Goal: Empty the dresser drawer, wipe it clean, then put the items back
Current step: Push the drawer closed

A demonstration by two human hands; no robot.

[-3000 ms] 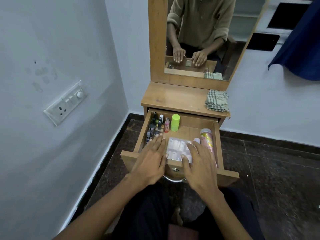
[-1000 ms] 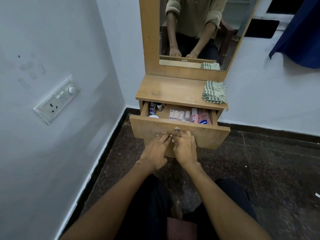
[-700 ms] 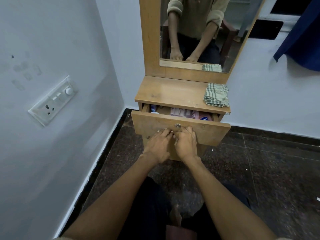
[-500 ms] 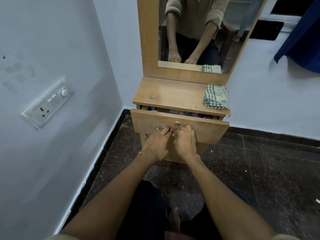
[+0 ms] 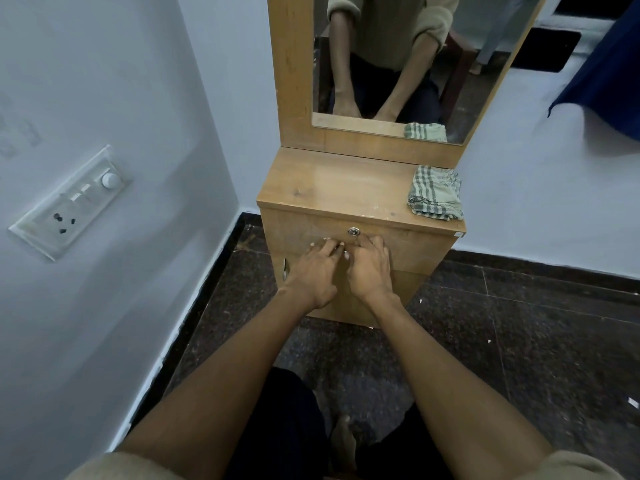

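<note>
The wooden dresser drawer sits pushed flush into the dresser, so its contents are hidden. A small round lock shows on its front. My left hand and my right hand lie side by side just below the lock, fingers pressing against the drawer front over its metal handle, which barely shows between them. A folded green checked cloth lies on the right end of the dresser top.
A tall mirror rises behind the dresser top and reflects my arms. A white wall with a switch panel is close on the left. Dark stone floor spreads to the right, and a blue curtain hangs at upper right.
The drawer, open with bottles and packets inside, has been pushed all the way in by both hands. My hands moved forward with the drawer front.
</note>
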